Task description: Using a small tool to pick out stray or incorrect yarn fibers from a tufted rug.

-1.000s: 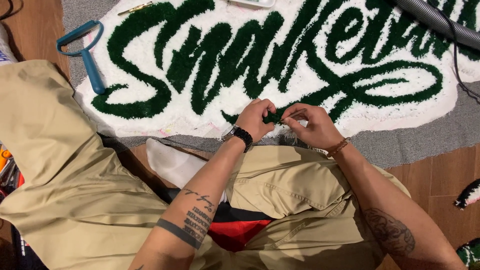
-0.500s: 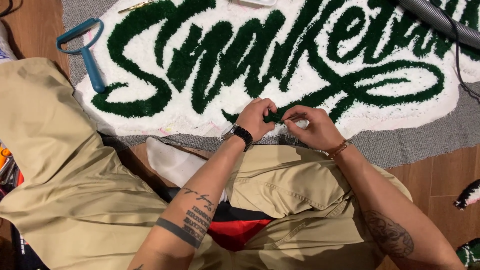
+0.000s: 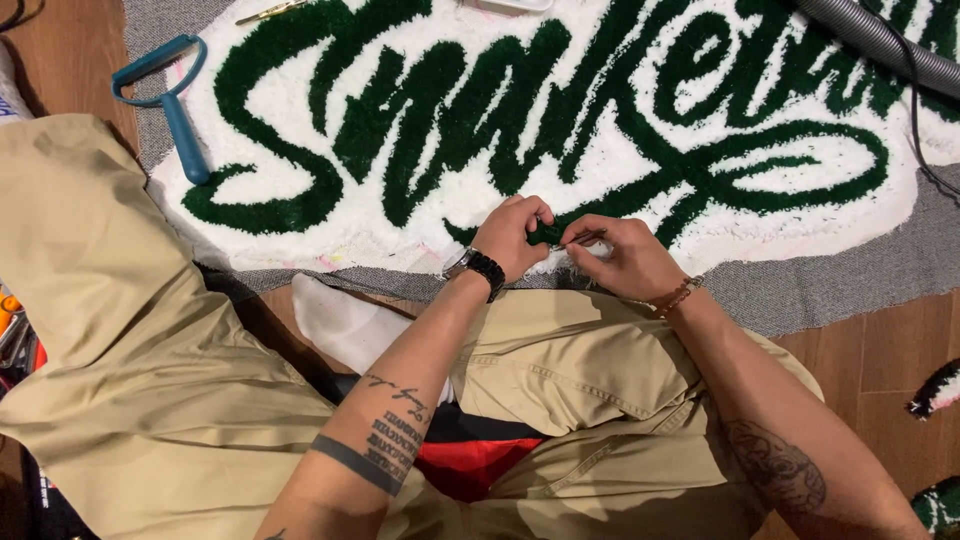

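A white tufted rug (image 3: 520, 130) with dark green script lettering lies on the wooden floor in front of my crossed legs. My left hand (image 3: 512, 235) pinches a bit of green pile at the rug's near edge. Close beside it, my right hand (image 3: 622, 258) grips a thin metal tool (image 3: 578, 239), whose tip points at the same spot. Whether the tool is scissors or tweezers cannot be told.
A blue-handled lint roller (image 3: 165, 95) lies on the rug's left end. A grey hose (image 3: 880, 40) crosses the top right corner. Grey backing cloth (image 3: 850, 280) borders the rug. Small tufted pieces (image 3: 935, 390) sit on the floor at right. My tan trousers (image 3: 150, 350) fill the foreground.
Both hands stay together at the rug's near edge. The fingers shift only slightly around the green pile.
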